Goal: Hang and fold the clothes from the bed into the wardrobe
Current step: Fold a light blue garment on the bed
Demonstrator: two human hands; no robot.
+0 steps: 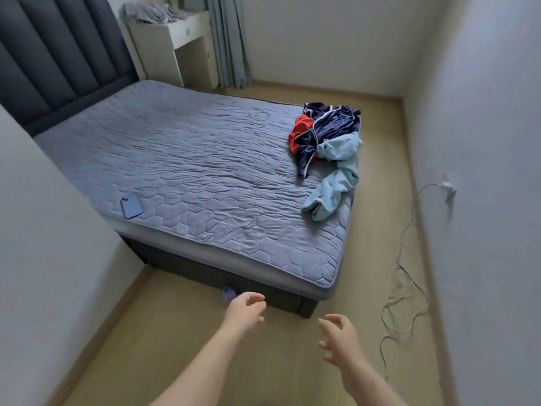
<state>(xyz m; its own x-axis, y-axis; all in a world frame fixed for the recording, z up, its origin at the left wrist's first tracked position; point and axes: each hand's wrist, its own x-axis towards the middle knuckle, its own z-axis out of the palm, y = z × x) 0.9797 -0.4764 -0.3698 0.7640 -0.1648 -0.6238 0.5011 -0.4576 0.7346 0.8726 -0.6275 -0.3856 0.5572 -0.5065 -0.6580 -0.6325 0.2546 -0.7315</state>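
Here both hands, left hand (246, 310) and right hand (339, 339), empty with fingers loosely spread; clothes (328, 142) at 2 o'clock on the bed (205, 171).

Navy, red and pale-blue clothes (328, 142) on grey-blue honeycomb-quilted bed (205, 171)

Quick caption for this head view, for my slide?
Left hand and right hand open and empty before the bed; clothes heaped at its right edge, phone near the left.
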